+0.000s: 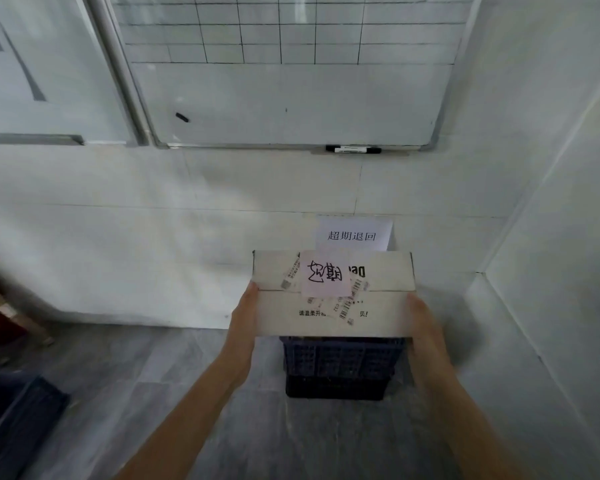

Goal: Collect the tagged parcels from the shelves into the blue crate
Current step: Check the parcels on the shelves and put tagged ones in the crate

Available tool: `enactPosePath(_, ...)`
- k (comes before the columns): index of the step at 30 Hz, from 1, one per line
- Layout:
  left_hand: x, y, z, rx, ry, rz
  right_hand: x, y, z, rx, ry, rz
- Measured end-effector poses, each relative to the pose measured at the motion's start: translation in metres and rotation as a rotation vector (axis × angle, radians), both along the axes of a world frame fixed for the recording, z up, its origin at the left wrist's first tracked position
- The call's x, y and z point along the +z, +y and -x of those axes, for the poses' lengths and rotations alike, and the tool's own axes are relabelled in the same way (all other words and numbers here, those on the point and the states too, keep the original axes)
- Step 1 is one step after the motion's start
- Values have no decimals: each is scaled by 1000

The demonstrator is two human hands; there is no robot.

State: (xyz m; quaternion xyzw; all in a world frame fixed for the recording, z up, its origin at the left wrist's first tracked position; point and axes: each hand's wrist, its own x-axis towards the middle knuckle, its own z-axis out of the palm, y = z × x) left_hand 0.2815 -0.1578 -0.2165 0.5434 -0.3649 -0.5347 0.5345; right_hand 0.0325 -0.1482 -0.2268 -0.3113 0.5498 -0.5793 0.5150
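The white parcel (333, 292), just right of centre frame, hangs directly above the blue crate (342, 362), which it partly hides; a handwritten tag (325, 273) is stuck on its top. The left hand (245, 313) and right hand (426, 323) clasp opposite ends, fingers hidden behind the box, probably to keep it level while lowering it in. The crate stands on grey floor tiles (187, 393) against a white wall, under a printed sign (353, 234). A whiteboard (291, 98) with a marker (354, 149) fills the upper frame.
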Motion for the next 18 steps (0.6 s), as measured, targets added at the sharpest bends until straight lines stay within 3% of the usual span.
enactPosePath(10,-65,-177,65,-95,-76,-305,-63,-145,60,-114,99,-251)
enactPosePath(18,-159,-302,127,-22,-231,-468,-167,-256,113,-18,104,-431)
